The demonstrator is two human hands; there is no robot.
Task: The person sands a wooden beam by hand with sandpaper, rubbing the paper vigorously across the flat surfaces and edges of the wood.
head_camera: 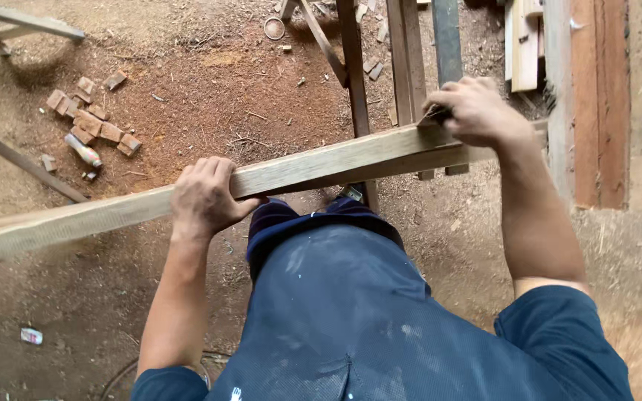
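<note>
Left hand (203, 197) fingers are curling over the top edge of the long pale wooden plank (313, 165), closed firmly on it near mid-length. Right hand (475, 111) is clenching at the plank's far end, fingers folded tight around a small dark object, too hidden to identify. Plank is lying tilted across the view at waist level, above the sawdust-covered dirt floor (209, 82). Judgement: left grip should be pinning the plank hard so it isn't sliding or twisting; right wrist staying in line with the edge. Reddish wood offcuts (91, 122) lying well apart, left.
</note>
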